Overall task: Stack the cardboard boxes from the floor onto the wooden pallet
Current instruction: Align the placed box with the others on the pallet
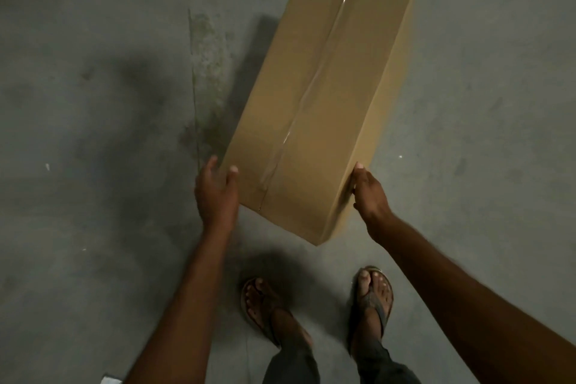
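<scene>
A long brown cardboard box (321, 97), taped shut along its middle seam, stretches away from me over the grey concrete floor. My left hand (215, 193) holds its near left corner, thumb on the top face and fingers down the side. My right hand (367, 193) presses against the near right side, thumb up at the top edge, fingers hidden behind the box wall. No wooden pallet is in view.
My two feet in sandals (265, 305) (374, 293) stand just behind the box. A crack line (194, 87) runs through the concrete floor (93, 103) left of the box. A pale scrap (110, 380) lies at the bottom edge.
</scene>
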The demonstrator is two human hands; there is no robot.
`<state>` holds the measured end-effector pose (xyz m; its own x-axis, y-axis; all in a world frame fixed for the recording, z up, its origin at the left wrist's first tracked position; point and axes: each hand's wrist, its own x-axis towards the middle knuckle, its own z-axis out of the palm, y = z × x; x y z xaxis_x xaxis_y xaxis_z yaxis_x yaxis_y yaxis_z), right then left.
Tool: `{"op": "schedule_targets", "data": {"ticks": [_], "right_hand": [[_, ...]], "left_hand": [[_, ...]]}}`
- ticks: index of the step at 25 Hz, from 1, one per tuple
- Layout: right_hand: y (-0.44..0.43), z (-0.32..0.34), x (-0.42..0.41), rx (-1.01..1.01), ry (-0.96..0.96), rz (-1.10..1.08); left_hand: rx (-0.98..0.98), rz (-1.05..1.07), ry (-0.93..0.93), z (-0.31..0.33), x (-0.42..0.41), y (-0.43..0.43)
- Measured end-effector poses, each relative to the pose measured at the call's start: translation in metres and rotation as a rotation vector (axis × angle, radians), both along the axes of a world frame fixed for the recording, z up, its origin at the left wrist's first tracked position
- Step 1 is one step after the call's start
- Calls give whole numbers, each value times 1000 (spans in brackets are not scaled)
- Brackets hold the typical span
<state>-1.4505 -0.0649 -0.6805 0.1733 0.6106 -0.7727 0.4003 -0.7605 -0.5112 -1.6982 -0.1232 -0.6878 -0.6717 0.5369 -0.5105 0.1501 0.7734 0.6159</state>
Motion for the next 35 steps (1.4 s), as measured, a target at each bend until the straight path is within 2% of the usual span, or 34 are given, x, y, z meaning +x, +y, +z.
{"op": "schedule_targets", "data": {"ticks": [2,4,6,9,12,17,20,23,29,35], "right_hand": [[4,0,6,-18,100,-150],[8,1,12,-29,237,-271],[8,2,17,-5,309,-228],[6,6,28,122,270,-68],[13,32,51,170,285,-53],[30,133,98,89,293,-33],[35,206,125,53,259,-8],[25,271,163,37,260,8],[-39,423,242,145,268,-71],[-147,554,304,349,326,-261]], "left_hand": [[-89,-88,-7,-22,-17,32],[-103,-153,-163,-32,-21,62],[-139,-252,-255,-30,-11,78],[-94,-354,-203,-21,8,87],[-10,-350,-216,20,22,99],[-133,-482,-385,138,45,126],[-199,-580,-331,213,72,129],[-216,-579,-360,288,109,114],[16,-664,-447,430,187,44],[235,-789,-520,537,252,-32]]}}
